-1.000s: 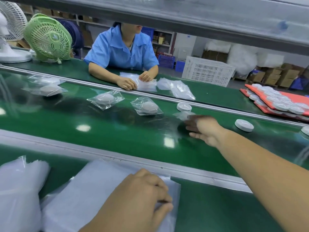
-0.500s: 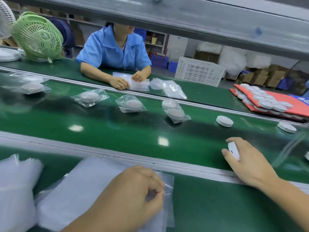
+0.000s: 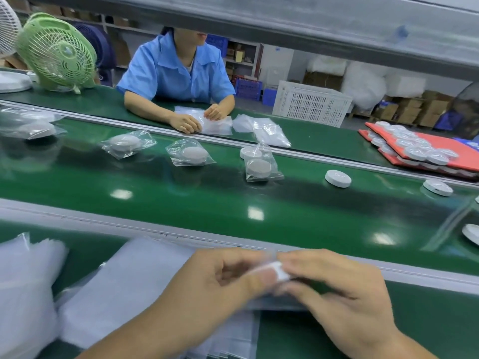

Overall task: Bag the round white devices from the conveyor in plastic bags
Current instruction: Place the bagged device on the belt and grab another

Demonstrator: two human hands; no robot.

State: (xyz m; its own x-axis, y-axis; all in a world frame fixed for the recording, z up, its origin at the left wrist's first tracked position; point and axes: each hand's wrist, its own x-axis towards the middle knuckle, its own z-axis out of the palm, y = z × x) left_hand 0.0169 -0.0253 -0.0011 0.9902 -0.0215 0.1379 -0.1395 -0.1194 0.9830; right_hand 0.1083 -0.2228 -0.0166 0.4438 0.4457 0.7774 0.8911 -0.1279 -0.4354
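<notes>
Your right hand (image 3: 342, 301), back from the conveyor (image 3: 207, 203), now pinches one round white device (image 3: 281, 272) over the near worktop (image 3: 427, 320), meeting the plastic bag (image 3: 274, 303) your left hand (image 3: 207, 288) pinches, so bagging looks underway, though blur hides how deep.

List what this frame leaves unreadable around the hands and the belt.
- Round white device: head view, only a rim shows between the left hand and right hand, motion-blurred; inside the plastic bag or not, unclear.
- Device at the right edge: cut off by the frame.
- Far-left bagged devices: blurred, count unclear.
</notes>
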